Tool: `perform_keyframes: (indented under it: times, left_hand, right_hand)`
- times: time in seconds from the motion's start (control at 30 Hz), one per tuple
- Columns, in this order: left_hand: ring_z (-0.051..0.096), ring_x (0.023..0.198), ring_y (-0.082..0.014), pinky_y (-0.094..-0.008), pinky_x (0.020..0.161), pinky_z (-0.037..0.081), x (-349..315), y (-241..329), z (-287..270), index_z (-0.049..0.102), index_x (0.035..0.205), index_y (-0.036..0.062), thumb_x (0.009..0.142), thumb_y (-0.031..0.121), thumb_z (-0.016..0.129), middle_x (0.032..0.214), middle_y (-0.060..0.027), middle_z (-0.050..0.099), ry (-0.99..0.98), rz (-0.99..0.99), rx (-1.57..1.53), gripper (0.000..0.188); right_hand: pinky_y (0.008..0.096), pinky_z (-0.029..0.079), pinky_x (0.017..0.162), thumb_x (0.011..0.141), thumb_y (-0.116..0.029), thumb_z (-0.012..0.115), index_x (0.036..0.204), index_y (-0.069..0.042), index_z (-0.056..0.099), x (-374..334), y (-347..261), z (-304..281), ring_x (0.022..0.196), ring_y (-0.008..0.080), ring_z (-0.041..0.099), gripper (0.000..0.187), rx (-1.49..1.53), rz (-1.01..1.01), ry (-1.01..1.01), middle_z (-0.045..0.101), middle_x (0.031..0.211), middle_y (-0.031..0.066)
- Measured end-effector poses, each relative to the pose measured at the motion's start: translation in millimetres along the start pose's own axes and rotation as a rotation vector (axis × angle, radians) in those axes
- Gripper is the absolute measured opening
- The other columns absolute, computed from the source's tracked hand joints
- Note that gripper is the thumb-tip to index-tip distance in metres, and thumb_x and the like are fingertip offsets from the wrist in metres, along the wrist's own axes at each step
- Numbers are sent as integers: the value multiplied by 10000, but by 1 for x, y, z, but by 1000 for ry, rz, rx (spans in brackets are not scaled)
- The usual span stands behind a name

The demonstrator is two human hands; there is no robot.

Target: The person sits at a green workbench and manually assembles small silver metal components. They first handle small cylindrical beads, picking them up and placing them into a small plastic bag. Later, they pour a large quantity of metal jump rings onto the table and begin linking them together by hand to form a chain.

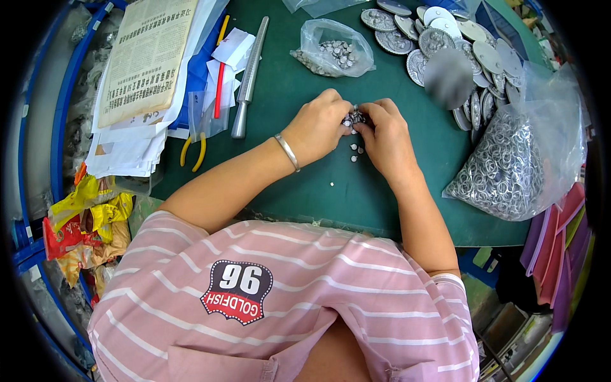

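My left hand, with a silver bangle at its wrist, lies on the green table with its fingers curled against a little heap of small silver metal pieces. From the other side, my right hand pinches at the same heap with thumb and fingers. The heap fills the gap between both hands, and the fingers partly cover it. Several loose round pieces lie just below it. Beyond the hands sits an open clear plastic bag holding more small silver pieces.
Large embossed silver medallions are piled at the back right. A clear bag of metal rings slumps at the right edge. To the left lie a tapered metal rod, yellow-handled pliers, a red pen and stacked papers.
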State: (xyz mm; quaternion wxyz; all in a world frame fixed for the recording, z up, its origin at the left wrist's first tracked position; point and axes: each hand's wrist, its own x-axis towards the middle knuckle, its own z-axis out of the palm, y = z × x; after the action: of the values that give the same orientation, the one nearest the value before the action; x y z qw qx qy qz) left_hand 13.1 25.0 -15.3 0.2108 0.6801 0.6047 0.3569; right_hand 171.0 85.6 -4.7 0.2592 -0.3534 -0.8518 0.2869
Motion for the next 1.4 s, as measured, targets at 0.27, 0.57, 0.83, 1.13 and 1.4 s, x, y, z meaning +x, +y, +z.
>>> perform_keyframes:
  times: [0.27, 0.57, 0.83, 1.13, 1.4]
  left_hand:
    - [610, 775, -272, -345, 678, 499, -23, 6, -9, 669, 894, 8, 740, 6, 683, 870, -120, 606, 68, 66, 63, 154]
    - [632, 687, -229, -318, 624, 501, -29, 11, -9, 665, 871, 1, 756, -8, 678, 812, -117, 634, 86, -28, -103, 117]
    - [635, 683, -153, -252, 618, 502, -33, 18, -10, 658, 841, -16, 757, -13, 690, 810, -92, 643, 109, -77, -243, 90]
    - [631, 685, -157, -251, 621, 508, -36, 27, -14, 659, 825, -9, 729, -30, 702, 816, -93, 650, 102, -89, -301, 107]
    - [640, 704, -173, -256, 622, 507, -36, 36, -19, 658, 803, 7, 693, -40, 719, 827, -92, 664, 179, 24, -264, 134]
  right_hand:
    - [368, 508, 651, 745, 9, 677, 895, 0, 643, -32, -2, -6, 744, 309, 614, 154, 0, -12, 48, 610, 857, 125]
    - [334, 504, 645, 753, 48, 663, 847, 5, 636, -41, -8, -9, 735, 271, 622, 106, 98, 41, 144, 622, 846, 121]
    - [308, 499, 635, 755, 65, 652, 884, -11, 673, -41, -10, -10, 737, 242, 624, 151, 107, 48, 120, 627, 853, 117]
    - [279, 504, 653, 736, 76, 671, 853, -15, 655, -42, -25, -9, 740, 200, 624, 149, 314, -32, 137, 638, 849, 106]
    - [267, 506, 703, 734, 86, 674, 960, 5, 539, -50, -23, 2, 770, 168, 625, 275, 488, -72, 273, 633, 881, 99]
